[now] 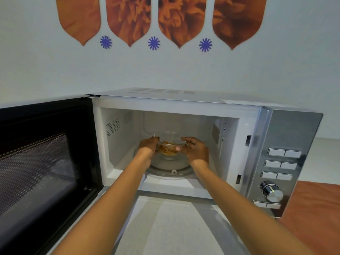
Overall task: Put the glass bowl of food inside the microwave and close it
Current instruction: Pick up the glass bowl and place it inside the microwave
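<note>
Head view: the glass bowl (170, 144), holding orange-yellow food (167, 148), sits between both hands inside the microwave (184, 144), above the turntable (171, 168). The left hand (147, 144) and right hand (195, 149) clasp its rim from opposite sides. The door (46, 162) stands wide open, nearer the left arm.

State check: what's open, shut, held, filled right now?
microwave door: swung fully open to the left
glass bowl: holds food, inside the cavity over the turntable
left hand: gripping bowl rim
right hand: gripping bowl rim
</note>
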Motion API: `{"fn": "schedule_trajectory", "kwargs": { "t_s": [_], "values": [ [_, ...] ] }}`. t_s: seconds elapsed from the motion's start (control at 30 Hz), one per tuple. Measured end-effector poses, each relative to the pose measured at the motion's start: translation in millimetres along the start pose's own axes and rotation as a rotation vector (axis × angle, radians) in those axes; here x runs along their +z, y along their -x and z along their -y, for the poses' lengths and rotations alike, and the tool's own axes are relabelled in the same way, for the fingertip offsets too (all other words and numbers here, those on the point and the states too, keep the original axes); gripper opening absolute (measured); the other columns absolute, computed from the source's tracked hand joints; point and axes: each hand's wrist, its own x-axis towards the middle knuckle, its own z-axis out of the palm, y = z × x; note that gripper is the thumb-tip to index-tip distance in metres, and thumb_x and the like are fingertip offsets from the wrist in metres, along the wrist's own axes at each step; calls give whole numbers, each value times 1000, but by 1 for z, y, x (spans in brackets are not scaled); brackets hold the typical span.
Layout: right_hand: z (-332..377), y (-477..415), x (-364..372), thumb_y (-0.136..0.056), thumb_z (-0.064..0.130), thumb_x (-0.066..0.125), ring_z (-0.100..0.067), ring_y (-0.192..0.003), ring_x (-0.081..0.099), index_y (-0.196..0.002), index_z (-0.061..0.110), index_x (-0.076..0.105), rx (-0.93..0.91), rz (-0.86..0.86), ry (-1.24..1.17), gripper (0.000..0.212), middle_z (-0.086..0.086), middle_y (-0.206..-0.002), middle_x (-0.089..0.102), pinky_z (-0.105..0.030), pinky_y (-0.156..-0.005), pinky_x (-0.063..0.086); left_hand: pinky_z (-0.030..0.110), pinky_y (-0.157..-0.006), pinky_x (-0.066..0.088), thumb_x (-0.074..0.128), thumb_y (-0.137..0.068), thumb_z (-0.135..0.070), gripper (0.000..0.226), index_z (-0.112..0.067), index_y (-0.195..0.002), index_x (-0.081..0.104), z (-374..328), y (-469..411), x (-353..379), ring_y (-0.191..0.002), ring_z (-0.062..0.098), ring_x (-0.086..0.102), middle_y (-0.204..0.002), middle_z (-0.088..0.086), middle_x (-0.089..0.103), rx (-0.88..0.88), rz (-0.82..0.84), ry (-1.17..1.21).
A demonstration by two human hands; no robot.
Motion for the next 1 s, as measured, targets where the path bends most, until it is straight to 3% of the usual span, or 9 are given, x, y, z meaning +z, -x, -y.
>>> {"fn": "schedule_trajectory", "kwargs": {
  "t_s": [0.3,0.43,0.6,0.73,0.77,0.8,0.87,0.93,1.0],
  "values": [
    [-10,-6,3,-72,-6,76,-22,-102,65,-105,5,70,-30,11,12,35,-10,-109,70,-37,-99,52,31,-75,52,54,-94,-13,20,-8,-74,56,10,-15,-1,-91,29,59,-100,17,61,25,21,18],
    [-14,-8,5,-73,-5,75,-20,-101,64,-105,7,70,-35,14,6,35,-8,-109,71,-41,-100,52,39,-90,52,54,-93,-16,20,-9,-75,55,12,-18,-2,-91,29,59,-100,16,61,24,9,-11],
    [-12,-5,3,-73,-3,76,-22,-112,62,-111,6,67,-37,53,29,40,-12,-118,68,-29,-98,50,40,-95,51,55,-93,-20,17,-5,-86,61,15,-20,-4,-91,28,60,-100,16,63,26,17,-71],
    [-3,-4,-3,-83,20,72,-27,-130,49,-130,16,55,-27,102,131,50,-8,-138,55,-37,-109,42,36,-80,50,44,-96,-48,54,1,-107,64,14,-21,-7,-79,27,56,-90,17,62,56,-17,-150],
    [2,-5,-4,-89,31,63,-27,-133,45,-136,17,49,1,95,137,51,-7,-144,49,-38,-110,38,34,-81,47,34,-97,-55,67,2,-119,61,13,-21,-8,-83,29,57,-98,22,64,40,-8,-130],
    [6,-7,-3,-94,41,52,-28,-136,42,-140,17,43,68,97,101,53,-7,-149,43,-39,-111,35,35,-91,45,24,-97,-59,75,0,-133,52,12,-20,-8,-100,31,59,-120,22,62,10,19,-73],
    [10,-14,0,-94,61,28,-28,-142,34,-148,16,30,278,150,-101,69,-6,-156,32,-41,-115,27,38,-116,28,11,-96,-62,80,-6,-147,34,10,-15,-6,-138,31,39,-153,13,37,-28,83,90],
    [8,-22,6,-88,71,16,-28,-145,27,-151,15,20,400,184,-229,84,-7,-159,24,-43,-121,20,38,-120,19,7,-95,-63,81,-7,-149,29,8,-7,-4,-145,28,28,-157,11,29,-41,128,221],
    [5,-25,10,-86,74,13,-26,-145,28,-150,13,22,427,174,-275,89,-8,-157,27,-42,-122,19,37,-119,21,6,-93,-66,85,-6,-148,31,8,-1,-3,-144,28,31,-155,13,33,-54,151,301]
  ]
}}
